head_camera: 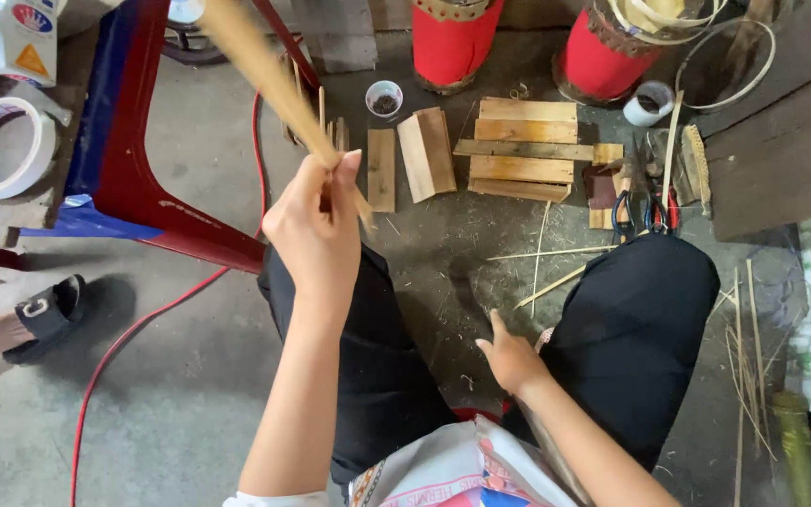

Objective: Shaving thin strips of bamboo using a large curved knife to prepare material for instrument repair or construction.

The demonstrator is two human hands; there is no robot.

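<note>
Overhead, left hand (316, 230) grip clamps flat bamboo strip (265, 70); right hand (511, 360) loose, empty.

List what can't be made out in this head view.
- Bamboo strip in left hand: motion-blurred, upper end cut off by the top edge.
- Right hand: fingers point downward between the knees; contact with anything unclear.
- Two red drums: tops cropped by the top edge.
- Small white cup: dark contents too small to identify.
- Tape roll: cut by the left edge.

Head view — steeply downward, close, over lap
</note>
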